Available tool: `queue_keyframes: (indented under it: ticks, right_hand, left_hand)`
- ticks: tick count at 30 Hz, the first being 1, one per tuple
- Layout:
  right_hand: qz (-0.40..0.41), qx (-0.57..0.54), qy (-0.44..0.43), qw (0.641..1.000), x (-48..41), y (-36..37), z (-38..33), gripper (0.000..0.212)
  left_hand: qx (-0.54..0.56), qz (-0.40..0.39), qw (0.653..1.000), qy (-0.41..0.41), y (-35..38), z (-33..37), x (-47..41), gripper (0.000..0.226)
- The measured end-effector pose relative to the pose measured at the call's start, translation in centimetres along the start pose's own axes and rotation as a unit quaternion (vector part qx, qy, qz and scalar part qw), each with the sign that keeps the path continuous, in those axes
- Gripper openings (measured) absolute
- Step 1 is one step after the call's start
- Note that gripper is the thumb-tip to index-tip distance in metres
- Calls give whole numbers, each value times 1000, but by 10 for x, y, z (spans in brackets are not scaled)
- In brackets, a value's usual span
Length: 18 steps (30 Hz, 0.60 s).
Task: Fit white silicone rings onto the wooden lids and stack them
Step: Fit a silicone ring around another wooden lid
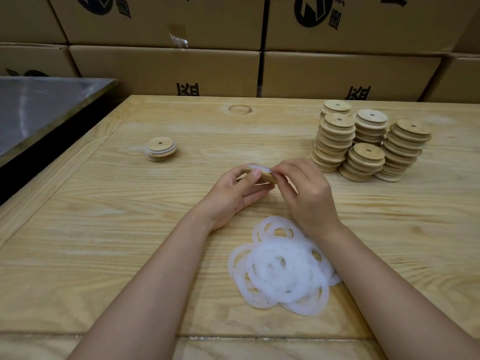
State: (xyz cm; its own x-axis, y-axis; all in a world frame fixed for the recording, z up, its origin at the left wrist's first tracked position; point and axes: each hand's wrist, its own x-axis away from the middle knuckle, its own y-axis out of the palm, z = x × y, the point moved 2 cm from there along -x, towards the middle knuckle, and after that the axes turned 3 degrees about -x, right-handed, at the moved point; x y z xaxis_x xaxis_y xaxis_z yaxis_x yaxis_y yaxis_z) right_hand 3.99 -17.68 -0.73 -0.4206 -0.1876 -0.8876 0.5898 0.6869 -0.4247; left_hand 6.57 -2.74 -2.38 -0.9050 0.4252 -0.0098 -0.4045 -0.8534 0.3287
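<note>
My left hand (235,193) grips a round wooden lid (267,176) on edge above the middle of the wooden table (104,242). My right hand (304,193) pinches a white silicone ring (257,168) against the lid's upper rim. A loose pile of white silicone rings (281,268) lies on the table just in front of my hands, between my forearms. A short stack of lids with white rings fitted (161,149) stands at the left. Several taller stacks of bare wooden lids (368,144) stand at the back right.
Stacked cardboard boxes (181,68) form a wall right behind the table's far edge. A metal-topped surface (39,107) adjoins the table on the left, with a dark gap along its edge.
</note>
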Motion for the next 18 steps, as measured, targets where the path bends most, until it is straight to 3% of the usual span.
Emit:
queue_keyframes:
  ticks: [6, 10, 18]
  right_hand:
    - [4, 15, 25, 1000, -2, 3, -3, 9]
    - [-2, -1, 45, 999, -3, 4, -5, 9]
    - [2, -4, 63, 998, -1, 4, -4, 9]
  left_hand:
    - [19, 19, 999, 41, 4, 0, 0, 31]
    - [3, 19, 997, 78, 5, 1, 0, 13]
    - [15, 43, 997, 63, 3, 2, 0, 40]
